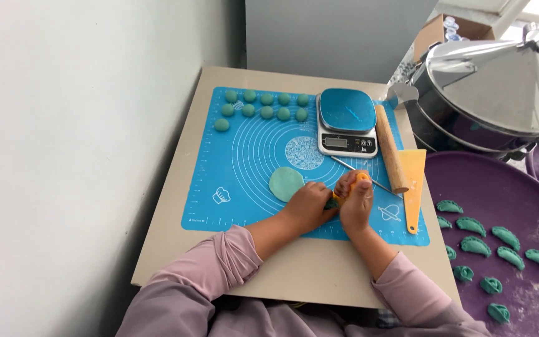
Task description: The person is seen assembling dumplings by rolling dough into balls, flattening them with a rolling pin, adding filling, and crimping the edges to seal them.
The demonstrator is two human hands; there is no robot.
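Green dough dumpling [332, 202], soft & easily torn, is pinched at its edges by both hands, left [307, 206] & right [355, 201].

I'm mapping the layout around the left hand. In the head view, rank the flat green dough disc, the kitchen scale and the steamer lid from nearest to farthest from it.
From the left hand:
1. Flat green dough disc, just beyond the hand on the blue mat, almost touching it.
2. Kitchen scale, at the mat's far edge, to the right.
3. Steamer lid, off the board, far right.
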